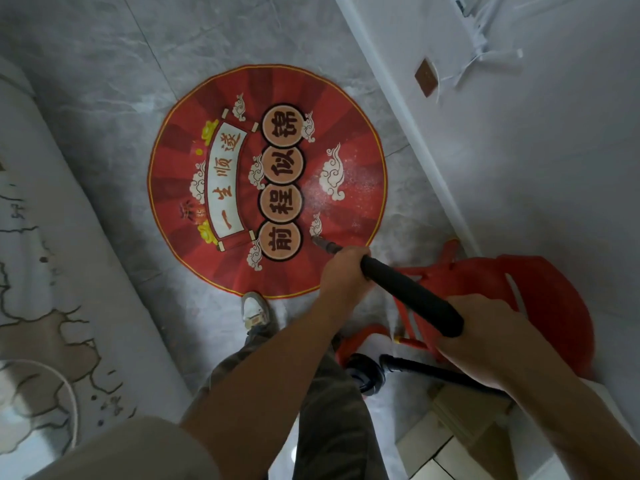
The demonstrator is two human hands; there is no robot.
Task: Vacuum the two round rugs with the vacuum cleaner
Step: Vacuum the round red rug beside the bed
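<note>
A round red rug (349, 109) with Chinese characters and cloud motifs lies on the grey tiled floor. White dust speckles its right side near the cloud pattern. My left hand (341, 271) grips the front of the black vacuum wand (412, 294), and my right hand (485, 337) holds its rear end. The wand's nozzle tip (320, 243) touches the rug near its lower right part. The vacuum body (363, 368), red with a black hose, sits on the floor by my right leg. Only one round rug is in view.
A red plastic chair (540, 292) stands at right against the white wall (519, 168). A pale patterned carpet (52, 271) lies at left. My shoe (255, 311) is just below the rug's edge. A cardboard box (460, 420) sits at lower right.
</note>
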